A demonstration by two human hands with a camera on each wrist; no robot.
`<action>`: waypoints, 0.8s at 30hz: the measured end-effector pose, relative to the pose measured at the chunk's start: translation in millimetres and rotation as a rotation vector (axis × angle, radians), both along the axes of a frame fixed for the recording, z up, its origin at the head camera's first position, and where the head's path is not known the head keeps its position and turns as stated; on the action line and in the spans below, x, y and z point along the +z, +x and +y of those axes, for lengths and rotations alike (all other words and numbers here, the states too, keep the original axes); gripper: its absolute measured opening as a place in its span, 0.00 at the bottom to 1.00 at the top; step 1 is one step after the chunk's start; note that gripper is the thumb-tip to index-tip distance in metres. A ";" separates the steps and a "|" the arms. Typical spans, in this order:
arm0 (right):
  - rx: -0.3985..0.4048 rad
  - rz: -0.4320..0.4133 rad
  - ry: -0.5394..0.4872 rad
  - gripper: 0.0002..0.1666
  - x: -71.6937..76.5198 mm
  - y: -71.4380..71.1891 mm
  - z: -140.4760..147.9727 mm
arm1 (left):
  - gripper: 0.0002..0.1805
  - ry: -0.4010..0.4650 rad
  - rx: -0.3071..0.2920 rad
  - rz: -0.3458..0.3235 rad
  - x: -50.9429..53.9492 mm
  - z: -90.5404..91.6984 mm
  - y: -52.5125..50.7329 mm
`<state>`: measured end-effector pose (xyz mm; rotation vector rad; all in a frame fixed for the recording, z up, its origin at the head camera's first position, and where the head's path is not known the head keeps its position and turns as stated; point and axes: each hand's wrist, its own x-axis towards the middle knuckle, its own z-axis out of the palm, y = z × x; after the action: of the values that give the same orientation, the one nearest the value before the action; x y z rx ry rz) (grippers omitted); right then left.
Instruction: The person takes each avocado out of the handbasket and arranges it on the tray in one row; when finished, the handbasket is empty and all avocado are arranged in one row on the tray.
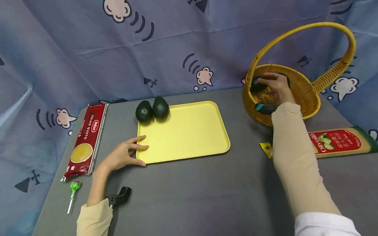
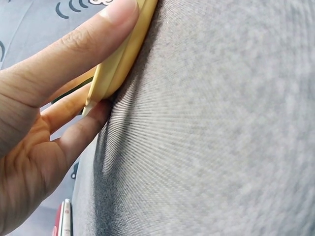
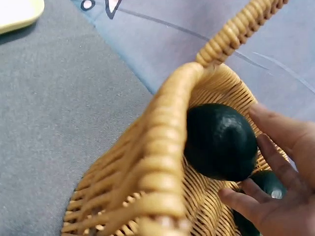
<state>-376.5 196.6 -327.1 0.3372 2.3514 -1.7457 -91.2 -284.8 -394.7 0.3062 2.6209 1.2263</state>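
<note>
A yellow rectangular tray [image 1: 189,134] lies on the grey table. My left hand [image 1: 125,154] grips its near left corner, the thumb [image 2: 93,44] on the near rim and the fingers at the left side. Two dark green avocados, a left one [image 1: 144,111] and a right one [image 1: 160,108], sit side by side at the tray's far left corner. My right hand [image 1: 277,86] reaches into the yellow wicker basket [image 1: 304,95]. Its fingers are spread against the side of a dark avocado [image 3: 221,142] there. Another dark avocado [image 3: 268,183] lies lower, partly hidden by the fingers.
A red spaghetti packet [image 1: 87,137] and a green-wrapped lollipop [image 1: 73,193] lie at the left. Right of my forearm is a red and green Olivoila package [image 1: 339,142], with a small yellow packet [image 1: 266,149] beside it. The basket's tall handle [image 1: 322,24] arches overhead. Patterned cloth [image 1: 177,49] hangs behind.
</note>
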 end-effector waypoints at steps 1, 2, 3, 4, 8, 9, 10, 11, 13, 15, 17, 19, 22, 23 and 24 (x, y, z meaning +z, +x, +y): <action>-0.003 -0.001 0.003 0.37 -0.4 0.0 0.2 | 0.32 0.003 0.001 -0.004 0.2 -0.1 -0.1; -0.003 -0.004 -0.001 0.36 -0.4 -0.4 0.0 | 0.32 0.007 0.002 -0.006 0.4 0.1 -0.1; 0.002 -0.009 -0.001 0.35 -0.2 -0.9 -0.6 | 0.32 0.010 0.003 -0.007 0.4 0.3 -0.2; 0.010 -0.014 0.003 0.35 0.2 -1.4 -1.2 | 0.32 0.011 0.004 -0.007 0.6 0.5 -0.2; 0.008 -0.019 0.013 0.33 -1.7 -4.9 -3.6 | 0.32 0.015 0.005 0.002 1.1 1.3 0.4; 0.005 -0.019 0.018 0.33 -2.8 -5.5 -3.8 | 0.32 0.014 0.005 0.002 1.1 1.3 0.4; -0.003 -0.024 0.017 0.33 -3.8 -5.4 -3.3 | 0.32 0.014 0.005 0.001 0.9 1.7 0.5; -0.013 -0.031 0.008 0.34 -4.6 -5.3 -2.8 | 0.32 0.015 0.004 -0.001 0.7 2.1 0.5; -0.028 -0.051 -0.016 0.34 -5.8 -5.7 -1.0 | 0.32 0.014 0.007 -0.006 0.3 2.8 0.0; -0.041 -0.078 -0.048 0.35 -5.7 -5.8 0.3 | 0.32 0.015 0.007 -0.007 0.3 3.3 -0.5; -0.056 -0.113 -0.078 0.36 -5.3 -6.4 1.7 | 0.32 0.012 0.007 -0.008 0.4 3.8 -1.0; -0.064 -0.153 -0.100 0.37 -4.6 -7.0 2.6 | 0.32 0.011 0.007 -0.011 0.6 3.8 -1.1; -0.064 -0.194 -0.118 0.41 -3.3 -6.8 1.7 | 0.32 0.014 0.006 -0.012 0.8 2.7 -0.4; -0.053 -0.202 -0.126 0.41 -3.2 -7.0 1.6 | 0.32 0.016 0.006 -0.012 1.1 2.0 0.0; -0.038 -0.206 -0.132 0.41 -3.0 -7.1 1.2 | 0.32 0.019 0.007 -0.009 1.3 1.3 0.4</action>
<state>-383.6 197.8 -330.0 0.5173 2.0895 -1.7787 -90.8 -283.6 -393.3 0.2948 2.6062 1.2520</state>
